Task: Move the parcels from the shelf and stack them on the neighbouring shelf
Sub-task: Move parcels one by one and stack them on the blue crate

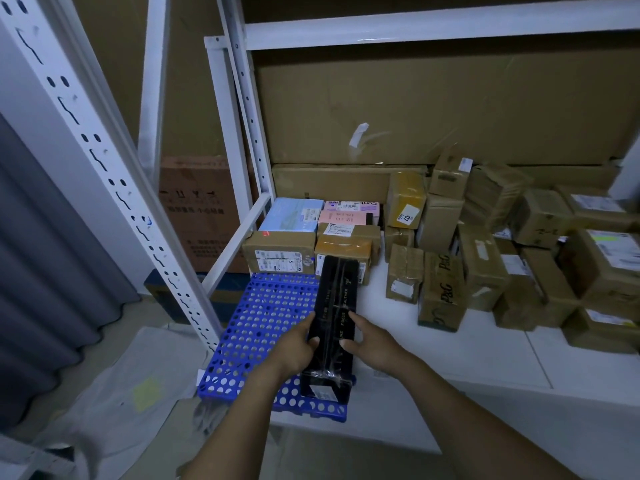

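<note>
A long black box [335, 299] wrapped in clear film lies lengthwise on the blue perforated mat [263, 320] at the left end of the white shelf [485, 362]. My left hand [298, 344] grips its left side and my right hand [370, 341] holds its right side. Behind the box stands a neat stack of parcels: a brown carton [280, 252], a light blue box [294, 214], a pink box [349, 211] and a taped carton [346, 245]. To the right, several brown cardboard parcels [485, 258] lie in a loose pile.
A white slotted upright [104, 174] rises at the left, with a second post [247, 109] behind it. Large flat cardboard [433, 105] lines the back. An upper shelf beam [433, 26] runs overhead. A red-brown carton [197, 209] and grey fabric [131, 386] lie on the floor at left.
</note>
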